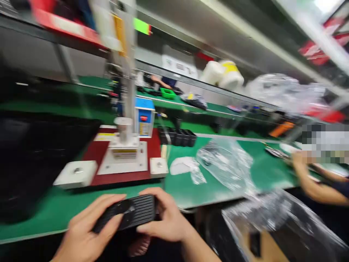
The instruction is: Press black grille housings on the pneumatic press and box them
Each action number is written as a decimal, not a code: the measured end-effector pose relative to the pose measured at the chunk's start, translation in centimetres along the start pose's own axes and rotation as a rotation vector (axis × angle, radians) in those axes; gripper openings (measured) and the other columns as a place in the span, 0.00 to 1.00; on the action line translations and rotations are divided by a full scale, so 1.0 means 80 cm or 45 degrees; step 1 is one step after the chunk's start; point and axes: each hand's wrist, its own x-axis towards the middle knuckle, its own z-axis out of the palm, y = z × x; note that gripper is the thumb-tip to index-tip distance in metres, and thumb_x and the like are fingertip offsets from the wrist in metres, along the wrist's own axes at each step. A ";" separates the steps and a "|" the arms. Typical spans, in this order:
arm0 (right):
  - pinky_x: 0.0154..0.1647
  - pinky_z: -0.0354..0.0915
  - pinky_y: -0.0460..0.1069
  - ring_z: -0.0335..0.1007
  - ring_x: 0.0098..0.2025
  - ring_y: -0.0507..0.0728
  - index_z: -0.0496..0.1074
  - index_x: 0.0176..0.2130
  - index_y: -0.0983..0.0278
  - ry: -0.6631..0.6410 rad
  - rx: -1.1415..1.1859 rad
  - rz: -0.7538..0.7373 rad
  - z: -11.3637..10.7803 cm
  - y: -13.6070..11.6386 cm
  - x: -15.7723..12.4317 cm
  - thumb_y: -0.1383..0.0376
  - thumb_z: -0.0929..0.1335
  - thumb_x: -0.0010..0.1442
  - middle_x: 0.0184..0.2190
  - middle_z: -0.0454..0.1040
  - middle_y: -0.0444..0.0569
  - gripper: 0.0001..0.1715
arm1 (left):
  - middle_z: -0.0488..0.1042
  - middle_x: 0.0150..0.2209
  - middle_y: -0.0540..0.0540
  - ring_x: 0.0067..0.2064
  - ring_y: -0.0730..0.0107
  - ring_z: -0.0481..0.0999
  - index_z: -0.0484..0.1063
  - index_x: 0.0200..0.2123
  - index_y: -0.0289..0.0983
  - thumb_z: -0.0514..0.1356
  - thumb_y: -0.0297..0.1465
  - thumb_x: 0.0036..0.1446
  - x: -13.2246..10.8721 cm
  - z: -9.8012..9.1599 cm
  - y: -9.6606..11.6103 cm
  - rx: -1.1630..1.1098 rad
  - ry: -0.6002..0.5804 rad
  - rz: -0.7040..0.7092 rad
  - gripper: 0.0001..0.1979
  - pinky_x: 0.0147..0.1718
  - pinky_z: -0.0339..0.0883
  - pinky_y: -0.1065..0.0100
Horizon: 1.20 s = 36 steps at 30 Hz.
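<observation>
A black, oblong plastic part with a ribbed face [142, 209] is held between both hands at the front edge of the green bench. My left hand [88, 227] grips its rounded left end, thumb on top. My right hand [166, 214] closes round its ribbed right end, thumb below and fingers above. Motion blur hides the part's finer details, so its exact kind does not show. Just beyond my hands stands a bench press [124, 145] on a dark red base, with white square buttons [77, 173] at its front corners.
Right of the press lie a clear plastic bag [226, 163] and a white piece [181, 165]. Black bins [178, 136] stand behind. A plastic-lined box [261, 240] is at lower right. Dark material [35, 156] covers the left. A co-worker's arm [313, 185] is at far right.
</observation>
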 end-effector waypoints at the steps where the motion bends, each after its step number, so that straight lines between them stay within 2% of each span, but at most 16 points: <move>1: 0.50 0.69 0.52 0.72 0.48 0.58 0.69 0.54 0.58 0.001 0.008 0.005 -0.006 -0.003 0.010 0.56 0.78 0.48 0.47 0.74 0.50 0.35 | 0.78 0.38 0.50 0.36 0.72 0.79 0.74 0.43 0.42 0.59 0.41 0.60 0.007 -0.010 -0.002 0.010 0.012 0.034 0.12 0.36 0.74 0.74; 3: 0.55 0.66 0.54 0.70 0.53 0.59 0.66 0.57 0.54 0.011 0.089 -0.052 -0.015 -0.005 0.037 0.59 0.77 0.53 0.52 0.72 0.51 0.36 | 0.78 0.38 0.49 0.38 0.71 0.79 0.72 0.43 0.40 0.59 0.33 0.60 0.029 -0.021 -0.006 0.005 0.074 0.050 0.09 0.38 0.73 0.74; 4: 0.56 0.66 0.54 0.70 0.54 0.59 0.64 0.59 0.52 0.007 0.116 -0.101 -0.017 -0.006 0.052 0.60 0.77 0.54 0.53 0.71 0.51 0.37 | 0.78 0.38 0.48 0.39 0.71 0.79 0.72 0.43 0.39 0.59 0.32 0.59 0.043 -0.024 -0.007 -0.002 0.152 0.053 0.08 0.40 0.73 0.73; 6: 0.56 0.67 0.54 0.70 0.54 0.59 0.64 0.59 0.50 0.007 0.108 -0.228 -0.019 -0.012 0.086 0.62 0.76 0.55 0.54 0.71 0.50 0.36 | 0.77 0.37 0.47 0.39 0.70 0.78 0.72 0.41 0.38 0.58 0.31 0.59 0.076 -0.028 -0.011 -0.033 0.294 0.027 0.07 0.41 0.72 0.71; 10: 0.57 0.66 0.56 0.69 0.55 0.60 0.68 0.55 0.55 0.075 -0.056 -0.463 -0.028 -0.040 0.165 0.60 0.75 0.56 0.54 0.71 0.50 0.28 | 0.77 0.35 0.46 0.38 0.70 0.76 0.73 0.37 0.36 0.56 0.33 0.61 0.152 -0.030 -0.018 -0.175 0.494 -0.066 0.08 0.40 0.70 0.70; 13: 0.55 0.67 0.55 0.71 0.51 0.58 0.68 0.53 0.57 0.112 -0.062 -0.544 -0.041 -0.059 0.225 0.58 0.74 0.56 0.51 0.72 0.51 0.27 | 0.77 0.37 0.46 0.41 0.68 0.76 0.73 0.38 0.36 0.56 0.36 0.61 0.209 -0.027 -0.032 -0.257 0.547 -0.126 0.10 0.43 0.68 0.68; 16: 0.50 0.68 0.53 0.71 0.46 0.57 0.69 0.50 0.58 0.162 -0.083 -0.548 -0.050 -0.062 0.264 0.55 0.74 0.55 0.45 0.74 0.49 0.25 | 0.77 0.38 0.45 0.42 0.66 0.75 0.73 0.37 0.36 0.55 0.37 0.61 0.245 -0.020 -0.051 -0.281 0.532 -0.166 0.11 0.45 0.68 0.66; 19: 0.46 0.69 0.51 0.70 0.42 0.55 0.70 0.47 0.58 0.150 -0.060 -0.484 -0.052 -0.052 0.278 0.54 0.74 0.54 0.41 0.73 0.46 0.23 | 0.77 0.38 0.44 0.42 0.65 0.76 0.74 0.37 0.36 0.53 0.36 0.61 0.255 -0.013 -0.065 -0.289 0.522 -0.178 0.12 0.45 0.68 0.65; 22: 0.42 0.68 0.48 0.69 0.42 0.54 0.70 0.47 0.57 0.100 0.017 -0.408 -0.054 -0.041 0.276 0.56 0.75 0.53 0.44 0.72 0.45 0.23 | 0.78 0.40 0.44 0.43 0.65 0.76 0.75 0.40 0.37 0.52 0.35 0.62 0.254 -0.009 -0.070 -0.289 0.511 -0.177 0.13 0.46 0.68 0.65; 26: 0.38 0.68 0.47 0.69 0.41 0.54 0.71 0.48 0.57 0.056 0.044 -0.297 -0.058 -0.038 0.271 0.55 0.74 0.54 0.45 0.72 0.46 0.23 | 0.78 0.38 0.45 0.42 0.65 0.76 0.77 0.36 0.37 0.52 0.33 0.61 0.254 -0.008 -0.070 -0.267 0.483 -0.187 0.13 0.45 0.69 0.65; 31: 0.45 0.68 0.48 0.69 0.42 0.53 0.71 0.49 0.56 0.095 -0.023 -0.333 -0.055 -0.033 0.269 0.55 0.73 0.57 0.46 0.72 0.46 0.21 | 0.79 0.39 0.45 0.42 0.65 0.77 0.77 0.38 0.37 0.49 0.34 0.62 0.252 -0.001 -0.075 -0.247 0.470 -0.197 0.16 0.42 0.70 0.66; 33: 0.46 0.68 0.48 0.69 0.44 0.54 0.68 0.52 0.56 0.115 -0.049 -0.349 -0.048 -0.028 0.268 0.54 0.71 0.59 0.48 0.71 0.47 0.23 | 0.79 0.40 0.44 0.43 0.65 0.77 0.77 0.38 0.37 0.49 0.35 0.63 0.254 -0.002 -0.076 -0.228 0.470 -0.199 0.17 0.44 0.70 0.65; 36: 0.46 0.70 0.50 0.70 0.49 0.56 0.60 0.61 0.53 0.157 -0.144 -0.350 -0.041 -0.018 0.256 0.52 0.68 0.61 0.54 0.69 0.49 0.32 | 0.77 0.45 0.42 0.49 0.62 0.75 0.76 0.43 0.37 0.49 0.38 0.64 0.248 -0.007 -0.074 -0.223 0.429 -0.214 0.18 0.52 0.68 0.61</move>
